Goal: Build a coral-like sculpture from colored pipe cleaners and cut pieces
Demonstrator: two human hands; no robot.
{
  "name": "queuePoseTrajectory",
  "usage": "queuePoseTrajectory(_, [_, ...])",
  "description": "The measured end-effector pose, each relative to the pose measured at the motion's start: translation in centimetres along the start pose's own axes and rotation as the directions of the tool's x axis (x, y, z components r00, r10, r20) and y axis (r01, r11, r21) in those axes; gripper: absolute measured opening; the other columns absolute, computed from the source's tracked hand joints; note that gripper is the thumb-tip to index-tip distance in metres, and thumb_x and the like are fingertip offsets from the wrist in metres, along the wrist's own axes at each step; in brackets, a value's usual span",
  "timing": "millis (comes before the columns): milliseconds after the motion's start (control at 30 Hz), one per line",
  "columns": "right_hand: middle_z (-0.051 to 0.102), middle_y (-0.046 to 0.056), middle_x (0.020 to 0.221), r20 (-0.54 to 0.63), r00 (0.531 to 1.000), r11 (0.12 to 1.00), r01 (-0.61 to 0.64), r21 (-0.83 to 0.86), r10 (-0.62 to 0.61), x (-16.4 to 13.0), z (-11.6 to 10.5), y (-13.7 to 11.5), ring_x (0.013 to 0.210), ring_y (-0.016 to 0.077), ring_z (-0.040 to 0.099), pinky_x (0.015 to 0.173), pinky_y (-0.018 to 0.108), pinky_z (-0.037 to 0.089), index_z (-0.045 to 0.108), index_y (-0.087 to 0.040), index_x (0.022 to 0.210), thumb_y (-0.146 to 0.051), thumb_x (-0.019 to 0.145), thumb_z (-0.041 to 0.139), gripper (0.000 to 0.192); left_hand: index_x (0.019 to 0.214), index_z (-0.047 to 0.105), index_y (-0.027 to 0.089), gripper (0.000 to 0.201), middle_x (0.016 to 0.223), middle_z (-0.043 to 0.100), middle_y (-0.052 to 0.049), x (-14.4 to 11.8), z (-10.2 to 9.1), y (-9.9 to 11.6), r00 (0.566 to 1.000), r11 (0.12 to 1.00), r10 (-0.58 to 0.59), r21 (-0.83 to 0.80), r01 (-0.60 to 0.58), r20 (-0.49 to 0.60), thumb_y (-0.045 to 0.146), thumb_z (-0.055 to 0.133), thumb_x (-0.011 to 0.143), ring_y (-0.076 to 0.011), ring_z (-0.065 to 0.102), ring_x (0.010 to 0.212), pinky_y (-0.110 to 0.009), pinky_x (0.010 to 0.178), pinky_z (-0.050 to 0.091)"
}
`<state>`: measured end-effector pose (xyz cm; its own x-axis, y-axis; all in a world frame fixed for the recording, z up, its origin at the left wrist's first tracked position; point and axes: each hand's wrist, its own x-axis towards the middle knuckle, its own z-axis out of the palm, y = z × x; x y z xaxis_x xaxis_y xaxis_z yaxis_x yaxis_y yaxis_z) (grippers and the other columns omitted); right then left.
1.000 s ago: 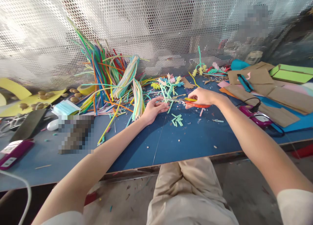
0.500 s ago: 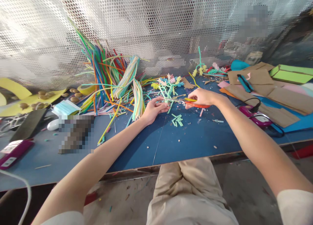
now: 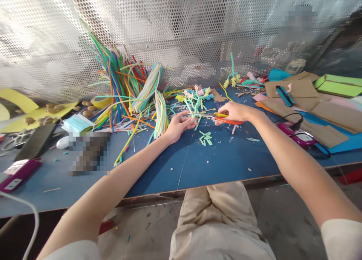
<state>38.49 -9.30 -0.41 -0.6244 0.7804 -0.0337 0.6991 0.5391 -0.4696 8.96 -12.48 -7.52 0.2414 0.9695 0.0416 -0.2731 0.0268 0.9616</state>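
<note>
My left hand [image 3: 181, 127] is closed with its fingertips around a mint-green pipe cleaner [image 3: 198, 121] low on the tabletop. In my right hand [image 3: 234, 112] are scissors [image 3: 230, 121] with red-orange and yellow handles. Their blades point left and reach the green stem by my left fingertips; whether they are parted I cannot make out. Just behind lies a cluster of pipe-cleaner flowers [image 3: 198, 93] in yellow, pink and blue on green stems. Several short mint-green cut pieces [image 3: 207, 137] rest on the blue table in front of my hands.
Bundles of coloured pipe cleaners [image 3: 147, 88] stand at the left back, against a perforated metal screen [image 3: 195, 33]. On the right are cardboard pieces [image 3: 291, 90], a teal cutter [image 3: 285, 96] and a purple power strip [image 3: 296, 134]. A face mask [image 3: 77, 123] lies left.
Hands and scissors keep almost the same place at the green stem. The whole view has shifted very slightly.
</note>
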Motion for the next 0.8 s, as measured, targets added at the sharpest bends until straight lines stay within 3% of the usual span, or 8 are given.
queuePoseTrajectory(200, [0.065, 0.001, 0.069, -0.008, 1.000, 1.000, -0.010, 0.009, 0.010, 0.0, 0.0, 0.5, 0.064, 0.0167, 0.048, 0.062, 0.033, 0.029, 0.077, -0.022, 0.083, -0.080, 0.070, 0.075, 0.059, 0.120, 0.058, 0.014, 0.058, 0.097, 0.080, -0.009, 0.0, 0.1, 0.0, 0.999, 1.000, 0.001, 0.010, -0.001, -0.032, 0.024, 0.094, 0.076, -0.0189, 0.079, 0.085, -0.036, 0.090, 0.064])
queuePoseTrajectory(533, [0.068, 0.002, 0.080, 0.205, 0.979, 0.994, -0.044, 0.100, 0.023, -0.4, -0.8, 1.4, 0.071, 0.0177, 0.056, 0.065, 0.032, 0.036, 0.072, -0.021, 0.085, -0.077, 0.073, 0.076, 0.057, 0.128, 0.055, 0.014, 0.067, 0.090, 0.081, -0.008, -0.7, 0.6, 0.0, 0.995, 0.984, 0.097, 0.150, -0.095, -0.004, 0.028, 0.093, 0.074, -0.0213, 0.079, 0.082, -0.034, 0.081, 0.063])
queuePoseTrajectory(800, [0.073, 0.003, 0.091, 0.296, 0.955, 0.975, -0.082, 0.208, 0.018, 0.0, -0.1, 1.7, 0.081, 0.0220, 0.064, 0.070, 0.033, 0.043, 0.072, -0.023, 0.093, -0.066, 0.067, 0.085, 0.052, 0.130, 0.056, 0.013, 0.069, 0.090, 0.081, -0.009, -0.8, 0.7, 0.2, 0.993, 0.979, 0.116, 0.170, -0.116, 0.010, 0.028, 0.092, 0.073, -0.0207, 0.078, 0.081, -0.031, 0.077, 0.060])
